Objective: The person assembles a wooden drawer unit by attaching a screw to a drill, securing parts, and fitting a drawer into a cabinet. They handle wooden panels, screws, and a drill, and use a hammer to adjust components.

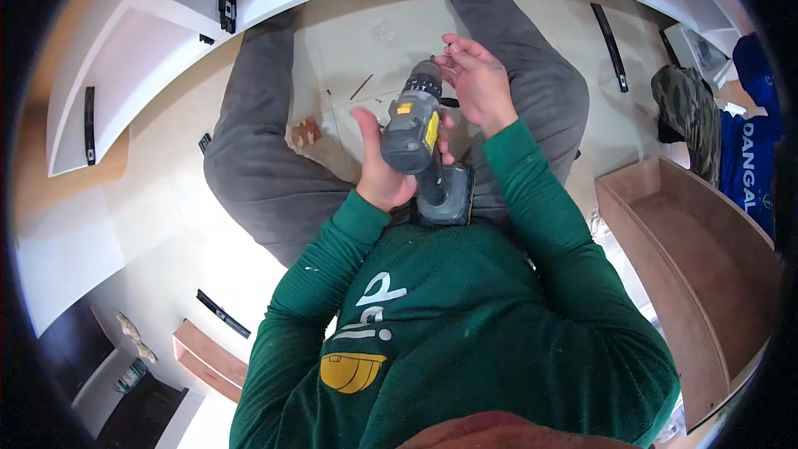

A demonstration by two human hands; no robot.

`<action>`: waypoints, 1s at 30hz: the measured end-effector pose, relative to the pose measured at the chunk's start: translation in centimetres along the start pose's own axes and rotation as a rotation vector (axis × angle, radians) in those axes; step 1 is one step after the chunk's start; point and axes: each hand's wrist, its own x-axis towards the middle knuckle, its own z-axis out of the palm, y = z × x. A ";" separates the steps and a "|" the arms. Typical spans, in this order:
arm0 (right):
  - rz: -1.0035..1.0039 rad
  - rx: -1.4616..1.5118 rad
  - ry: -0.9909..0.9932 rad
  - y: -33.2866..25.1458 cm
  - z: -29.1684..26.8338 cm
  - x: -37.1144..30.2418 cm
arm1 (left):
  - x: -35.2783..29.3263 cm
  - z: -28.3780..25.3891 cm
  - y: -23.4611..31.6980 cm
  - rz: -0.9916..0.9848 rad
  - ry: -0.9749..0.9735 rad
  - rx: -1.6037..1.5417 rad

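Left grip (384, 173): drill (410, 135) | right grip (480, 87): beside chuck (426, 76) | drawer (657, 283): open-topped

White lettering (371, 308) on green shirt (474, 316) (yellow emblem (352, 372) alongside); white letters (747, 166) on blue garment (731, 145); white marks on drill collar (422, 85).

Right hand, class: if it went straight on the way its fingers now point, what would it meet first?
Most likely the chuck of the cordless drill. The right hand points up and left, close beside it; depth is unclear, so it might just miss.
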 end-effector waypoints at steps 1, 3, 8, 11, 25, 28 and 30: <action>-0.016 0.022 0.022 -0.1 -0.3 0.1 | -0.2 0.2 -0.7 0.048 0.002 0.054; -0.032 0.072 0.051 0.0 -1.1 0.6 | -0.5 0.6 -1.4 0.136 -0.105 0.102; -0.074 0.207 0.037 0.6 -2.4 1.4 | -2.1 0.2 -3.1 0.176 0.010 0.465; -0.096 0.100 0.061 0.0 -2.0 1.0 | -2.2 3.3 -2.2 0.036 0.436 0.612; -0.111 0.141 -0.487 -5.5 1.0 0.6 | -1.7 2.9 3.4 0.217 0.128 0.456; -0.084 0.131 -0.506 -5.7 0.8 0.5 | -1.8 2.4 3.0 0.216 0.156 0.437; -0.062 0.144 -0.522 -5.7 0.4 0.7 | -1.8 2.4 2.9 0.218 0.149 0.434</action>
